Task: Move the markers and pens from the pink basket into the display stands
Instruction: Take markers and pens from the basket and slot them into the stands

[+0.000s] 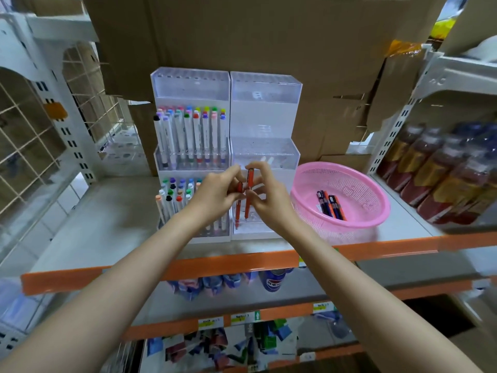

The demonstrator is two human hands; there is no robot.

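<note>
Both hands meet in front of the right display stand (pixel 265 117). The left hand (pixel 215 193) pinches one orange pen (pixel 238 211), and the right hand (pixel 269 196) pinches a second orange pen (pixel 247 205) just beside it. Both pens are upright, their lower ends down in the stand's lowest tier. The left display stand (pixel 161 172) holds rows of coloured markers (pixel 192 135). To the right, on the same shelf (pixel 107 224), the pink basket (pixel 376 189) holds several dark blue and orange pens (pixel 330 205).
</note>
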